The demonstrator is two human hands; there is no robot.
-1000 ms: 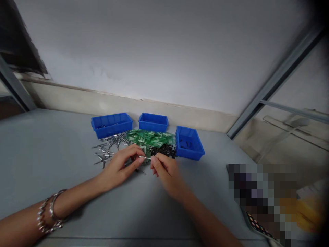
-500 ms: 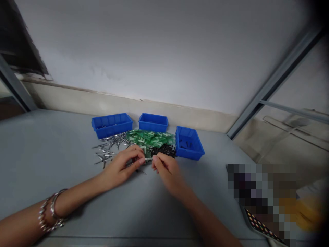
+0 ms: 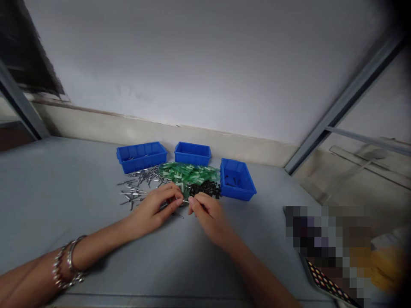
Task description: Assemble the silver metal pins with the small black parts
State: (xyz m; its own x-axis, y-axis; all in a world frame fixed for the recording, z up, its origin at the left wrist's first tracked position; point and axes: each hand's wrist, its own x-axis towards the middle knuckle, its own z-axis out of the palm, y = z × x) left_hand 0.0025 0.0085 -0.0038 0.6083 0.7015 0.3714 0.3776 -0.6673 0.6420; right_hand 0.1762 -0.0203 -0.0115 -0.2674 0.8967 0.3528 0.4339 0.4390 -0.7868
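Between my two hands is a slim metal rod [image 3: 186,201], thin and silvery. My left hand [image 3: 162,205] pinches it at one end between thumb and fingers. At the other end, my right hand [image 3: 207,211] has its fingertips closed on it, and those fingers hide its tip. Loose metal rods [image 3: 133,192] lie scattered left of my left hand. Just beyond my hands are a heap of green plastic pieces [image 3: 189,172] and a pile of small black parts [image 3: 205,188], too small to make out.
Three blue bins stand behind and beside the piles: a left bin [image 3: 141,164] with a few rods, a middle bin [image 3: 192,160], and a right bin [image 3: 239,193] with a few black parts. A wall [image 3: 192,85] rises behind the grey table [image 3: 80,192]. A dotted dark object [image 3: 327,280] lies at right.
My hands have come slightly closer together along the rod, leaving less of it showing. The whole view has shifted a little; the bins and piles stay in place.
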